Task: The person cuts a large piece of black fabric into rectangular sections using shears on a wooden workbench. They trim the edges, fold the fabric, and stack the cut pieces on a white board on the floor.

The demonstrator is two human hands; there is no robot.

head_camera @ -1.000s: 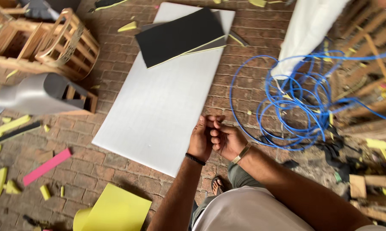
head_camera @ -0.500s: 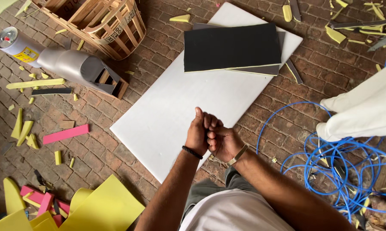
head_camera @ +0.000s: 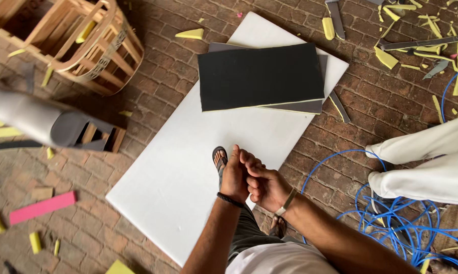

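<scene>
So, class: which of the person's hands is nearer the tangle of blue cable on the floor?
Right. The right hand sits on the side towards the blue cable; the left hand is pressed against it on the far side, over the white board.

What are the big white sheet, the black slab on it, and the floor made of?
The white sheet looks like foam board or similar: matte, smooth, uniformly flat, though the thickness is hard to judge. The black slab seems to be foam with a dull dark face and a pale yellow layer showing along its lower edge. The floor is reddish brick, rough, with visible joints.
</scene>
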